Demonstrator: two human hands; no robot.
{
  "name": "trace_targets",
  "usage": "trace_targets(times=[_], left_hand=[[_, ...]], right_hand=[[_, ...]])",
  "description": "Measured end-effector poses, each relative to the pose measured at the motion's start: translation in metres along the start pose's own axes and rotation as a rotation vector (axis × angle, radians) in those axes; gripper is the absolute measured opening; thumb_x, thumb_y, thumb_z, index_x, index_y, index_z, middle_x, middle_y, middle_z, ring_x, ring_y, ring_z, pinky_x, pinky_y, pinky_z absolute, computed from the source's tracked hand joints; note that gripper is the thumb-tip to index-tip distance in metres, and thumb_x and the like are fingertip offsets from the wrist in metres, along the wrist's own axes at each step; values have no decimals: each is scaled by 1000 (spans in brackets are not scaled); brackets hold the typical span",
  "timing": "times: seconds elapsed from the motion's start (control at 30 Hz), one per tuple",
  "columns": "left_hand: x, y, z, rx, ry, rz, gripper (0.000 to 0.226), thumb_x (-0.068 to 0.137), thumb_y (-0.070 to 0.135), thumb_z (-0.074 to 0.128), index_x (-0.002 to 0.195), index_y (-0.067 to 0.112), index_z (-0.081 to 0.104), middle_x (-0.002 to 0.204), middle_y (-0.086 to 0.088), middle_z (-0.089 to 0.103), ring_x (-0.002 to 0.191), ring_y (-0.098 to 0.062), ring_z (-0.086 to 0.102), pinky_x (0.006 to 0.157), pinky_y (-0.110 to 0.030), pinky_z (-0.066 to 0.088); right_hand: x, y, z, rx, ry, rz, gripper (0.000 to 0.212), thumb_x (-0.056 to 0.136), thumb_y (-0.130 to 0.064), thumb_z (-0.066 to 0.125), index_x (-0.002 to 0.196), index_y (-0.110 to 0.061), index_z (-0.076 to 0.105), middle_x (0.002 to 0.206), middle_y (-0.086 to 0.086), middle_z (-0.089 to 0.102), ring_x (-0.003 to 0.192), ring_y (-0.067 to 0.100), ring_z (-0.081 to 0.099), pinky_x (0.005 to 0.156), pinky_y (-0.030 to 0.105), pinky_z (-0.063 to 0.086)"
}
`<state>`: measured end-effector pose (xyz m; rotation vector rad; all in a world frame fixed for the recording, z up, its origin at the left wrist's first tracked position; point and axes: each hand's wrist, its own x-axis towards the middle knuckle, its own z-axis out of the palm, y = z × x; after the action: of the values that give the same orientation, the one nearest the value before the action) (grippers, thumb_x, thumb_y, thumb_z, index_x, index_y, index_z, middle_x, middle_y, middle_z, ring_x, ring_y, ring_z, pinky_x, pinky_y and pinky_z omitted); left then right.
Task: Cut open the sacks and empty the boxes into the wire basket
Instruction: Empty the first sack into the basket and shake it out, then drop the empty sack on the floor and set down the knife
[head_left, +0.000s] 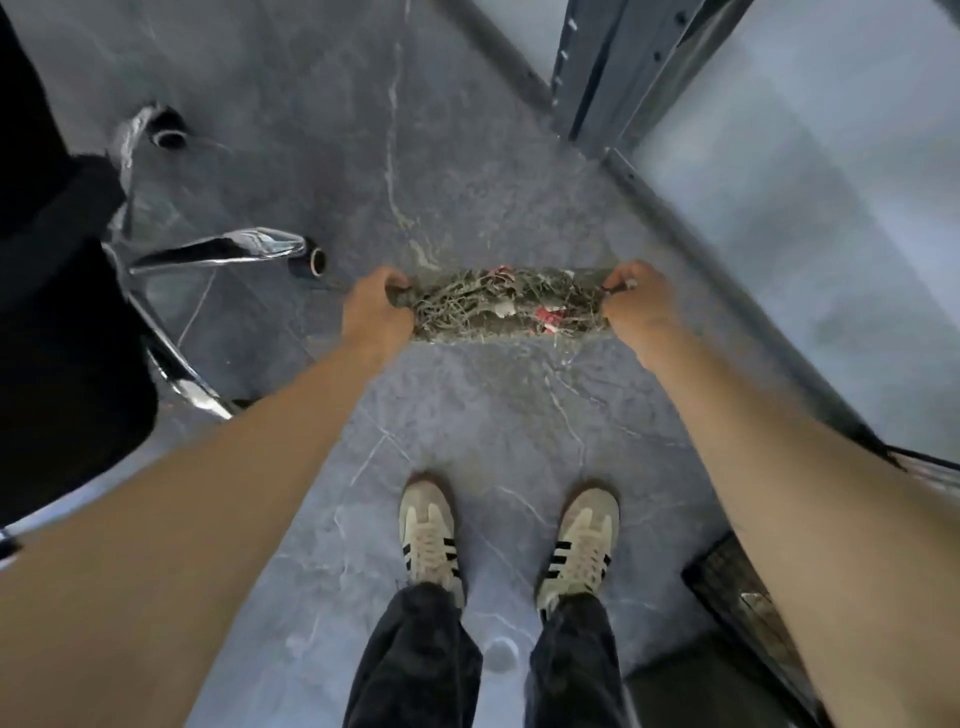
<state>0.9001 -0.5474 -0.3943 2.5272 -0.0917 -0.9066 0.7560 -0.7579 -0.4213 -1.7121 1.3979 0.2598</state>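
Gripping a sack (504, 306) by its two ends, the left hand (376, 306) and right hand (636, 304) curl their fingers tight into the material and hold it stretched level above the floor (467, 156), ahead of the feet. This is probably so the straw-like filling and red scraps cannot spill. The wire basket (727, 582) sits low at the right, well apart, half hidden by the forearm.

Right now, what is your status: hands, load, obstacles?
Left hand and right hand grip the bundle at its ends. Shreds inside, held above floor. Basket at right, behind arm; chair at left, apart.
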Motion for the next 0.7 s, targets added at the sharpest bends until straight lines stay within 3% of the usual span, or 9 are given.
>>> trace_targets(times=[0.1,0.2,0.3,0.4,0.5,0.6,0.67,0.7], left_hand=[[16,-7,26,-29,-8,-60,33,86,-6,54,116,6,60,118,-9,61,102,-21,57,68,-18,35],[32,-12,45,-93,-34,-140,28,90,-2,53,116,7,60,118,-11,61,95,-25,57,69,-28,42],[46,-19,65,-82,-72,-183,28,93,2,52,119,9,59,118,-11,60,103,-28,58,73,-32,45],[59,-32,82,-134,-110,-237,29,93,5,54,121,11,58,114,-11,61,89,-25,59,73,-34,48],[67,-39,92,-161,-109,-267,25,91,0,50,110,10,62,111,-11,61,96,-27,58,80,-35,48],[71,-37,100,-175,-150,-288,24,93,-1,42,97,11,62,99,-7,53,88,-14,53,70,-28,47],[72,-30,104,-203,-206,-338,25,94,-2,39,88,13,57,87,-5,51,67,-7,54,55,-20,41],[73,-29,106,-207,-227,-359,24,95,-2,39,89,15,55,85,-4,49,62,-7,49,55,-20,38]], right_hand=[[14,19,12,-54,-12,-3,26,81,6,51,94,-11,66,100,11,64,96,23,58,73,19,38],[32,35,23,-165,-108,-8,24,88,1,51,104,3,68,112,21,66,108,32,60,86,30,45],[52,46,36,-250,-175,61,30,95,-6,43,114,2,64,120,21,62,112,33,57,88,30,44],[64,54,49,-253,-195,87,33,97,-8,40,122,-1,59,126,16,60,118,33,55,94,33,44],[65,60,57,-272,-213,52,33,98,-7,39,126,0,55,130,18,56,122,33,51,99,37,41],[67,69,62,-148,-268,134,36,96,-5,41,130,3,51,135,22,50,126,35,47,102,38,41],[70,69,62,-89,-288,139,37,95,-1,41,131,2,50,136,23,48,123,34,47,103,40,40],[70,69,60,-65,-304,148,36,95,0,41,129,1,51,135,22,49,119,33,48,102,41,40]])
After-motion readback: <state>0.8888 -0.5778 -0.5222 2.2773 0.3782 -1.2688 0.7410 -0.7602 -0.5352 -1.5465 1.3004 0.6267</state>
